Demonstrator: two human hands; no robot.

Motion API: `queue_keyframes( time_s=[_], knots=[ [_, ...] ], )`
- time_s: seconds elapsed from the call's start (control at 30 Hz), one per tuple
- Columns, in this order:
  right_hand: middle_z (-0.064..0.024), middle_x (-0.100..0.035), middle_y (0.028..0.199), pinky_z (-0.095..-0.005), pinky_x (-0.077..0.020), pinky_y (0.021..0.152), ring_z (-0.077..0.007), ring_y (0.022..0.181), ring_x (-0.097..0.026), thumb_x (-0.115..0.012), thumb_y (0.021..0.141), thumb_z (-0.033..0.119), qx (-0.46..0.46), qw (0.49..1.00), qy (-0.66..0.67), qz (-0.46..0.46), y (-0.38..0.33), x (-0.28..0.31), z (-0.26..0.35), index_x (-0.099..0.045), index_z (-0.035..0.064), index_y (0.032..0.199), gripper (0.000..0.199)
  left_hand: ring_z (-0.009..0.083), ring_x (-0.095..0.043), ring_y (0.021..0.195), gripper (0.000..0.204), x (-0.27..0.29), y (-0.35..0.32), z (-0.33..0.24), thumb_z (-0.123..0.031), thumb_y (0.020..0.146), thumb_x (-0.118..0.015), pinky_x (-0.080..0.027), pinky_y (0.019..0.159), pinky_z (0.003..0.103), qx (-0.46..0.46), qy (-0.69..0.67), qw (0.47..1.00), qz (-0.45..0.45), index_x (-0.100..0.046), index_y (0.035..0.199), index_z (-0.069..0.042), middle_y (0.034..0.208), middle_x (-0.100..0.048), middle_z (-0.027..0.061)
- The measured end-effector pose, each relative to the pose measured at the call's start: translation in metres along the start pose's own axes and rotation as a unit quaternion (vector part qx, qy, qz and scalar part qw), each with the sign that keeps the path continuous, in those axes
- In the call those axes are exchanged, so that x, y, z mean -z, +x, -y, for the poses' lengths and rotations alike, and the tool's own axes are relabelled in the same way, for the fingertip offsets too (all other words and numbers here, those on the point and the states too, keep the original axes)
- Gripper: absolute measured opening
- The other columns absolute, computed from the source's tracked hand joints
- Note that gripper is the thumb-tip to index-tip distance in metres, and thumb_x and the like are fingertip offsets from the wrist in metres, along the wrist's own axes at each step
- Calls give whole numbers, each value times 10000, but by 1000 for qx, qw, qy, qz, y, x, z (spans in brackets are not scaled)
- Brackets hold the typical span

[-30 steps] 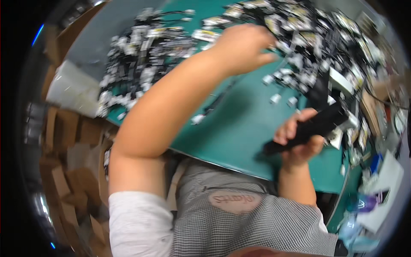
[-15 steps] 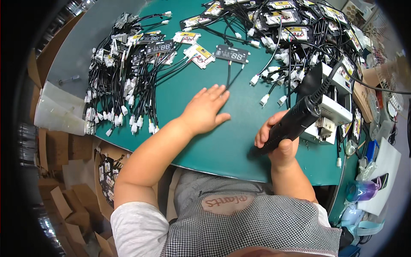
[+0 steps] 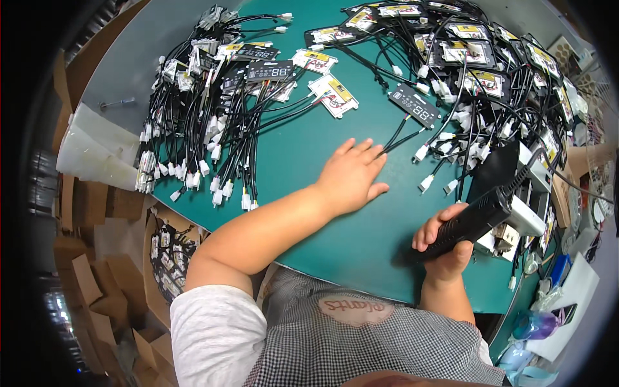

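Observation:
My left hand (image 3: 350, 177) lies flat on the green work mat (image 3: 361, 238), fingers stretched out. Its fingertips touch the black leads (image 3: 394, 137) of a small display board (image 3: 414, 105), whose dark digit face is up and tilted. The ends of those leads are hidden under the hand. Farther right, my right hand (image 3: 447, 266) is wrapped round a black corded electric screwdriver (image 3: 469, 222). It slants, its coiled cord end up and to the right; its tip is blurred near the mat. A board with a yellow label (image 3: 333, 95) lies left of the display board.
Wired boards with white connectors pile up at the left (image 3: 193, 122) and at the far right (image 3: 471, 55). A white metal box (image 3: 525, 216) stands beside the screwdriver. A screwdriver (image 3: 117, 103) lies at the far left. Cardboard boxes (image 3: 90, 277) stand below the table's left edge.
The display board has shifted right and toward me and turned clockwise, with my left hand sliding slightly right. My right hand still grips the electric screwdriver. The whole view has shifted somewhat.

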State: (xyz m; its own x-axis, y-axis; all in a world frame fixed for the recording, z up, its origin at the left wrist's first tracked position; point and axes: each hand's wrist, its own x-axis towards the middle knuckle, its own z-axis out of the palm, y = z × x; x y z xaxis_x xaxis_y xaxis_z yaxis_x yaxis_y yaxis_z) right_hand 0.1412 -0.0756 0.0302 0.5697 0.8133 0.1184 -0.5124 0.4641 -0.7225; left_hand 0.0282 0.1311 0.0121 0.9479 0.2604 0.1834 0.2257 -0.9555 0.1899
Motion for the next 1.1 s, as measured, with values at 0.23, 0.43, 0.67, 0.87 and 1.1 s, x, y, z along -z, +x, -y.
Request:
queue_keyframes(
  time_s=[0.23, 0.43, 0.67, 0.87, 1.1],
  knots=[
    [-60, -540, 712, -315, -525, 522, -179, 544, -576, -747, 777, 591, 19, 998, -49, 31, -1, 2, -4, -430, 54, 1071, 689, 415, -465, 1290, 596, 64, 5, 44, -378, 751, -776, -381, 1074, 496, 49, -13, 995, -81, -611, 1278, -153, 1395, -497, 208],
    [-106, -568, 707, -330, -526, 538, -199, 573, -591, -831, 721, 516, -9, 1000, 4, 11, 1, -1, -1, -453, 15, 1070, 719, 431, -356, 1383, 1176, 111, -9, 173, -662, 616, -782, -329, 1099, 547, 487, 166, 857, 31, -236, 1546, -193, 1551, -255, 253],
    [-49, -531, 695, -298, -510, 494, -164, 527, -564, -725, 789, 608, 24, 997, -62, 28, 0, -2, -1, -412, 56, 1050, 687, 445, -452, 1291, 987, 69, -40, 173, -571, 727, -734, -377, 1058, 501, 346, 158, 923, -60, -351, 1489, -74, 1458, -380, 311],
    [-37, -524, 688, -289, -501, 480, -152, 515, -554, -722, 781, 627, 14, 997, -79, 17, -1, -5, -1, -409, 64, 1039, 694, 402, -516, 1183, 565, 50, -41, 146, -340, 795, -737, -414, 1009, 480, 198, 77, 971, -112, -595, 1303, -140, 1327, -516, 219],
    [-36, -512, 688, -284, -495, 478, -149, 509, -545, -716, 779, 637, 12, 998, -67, 7, 4, -3, -5, -417, 62, 1048, 702, 354, -611, 909, 383, 44, -38, 142, -148, 779, -736, -524, 771, 453, 144, 75, 972, -172, -650, 1150, -112, 1063, -584, 147]
  ],
)
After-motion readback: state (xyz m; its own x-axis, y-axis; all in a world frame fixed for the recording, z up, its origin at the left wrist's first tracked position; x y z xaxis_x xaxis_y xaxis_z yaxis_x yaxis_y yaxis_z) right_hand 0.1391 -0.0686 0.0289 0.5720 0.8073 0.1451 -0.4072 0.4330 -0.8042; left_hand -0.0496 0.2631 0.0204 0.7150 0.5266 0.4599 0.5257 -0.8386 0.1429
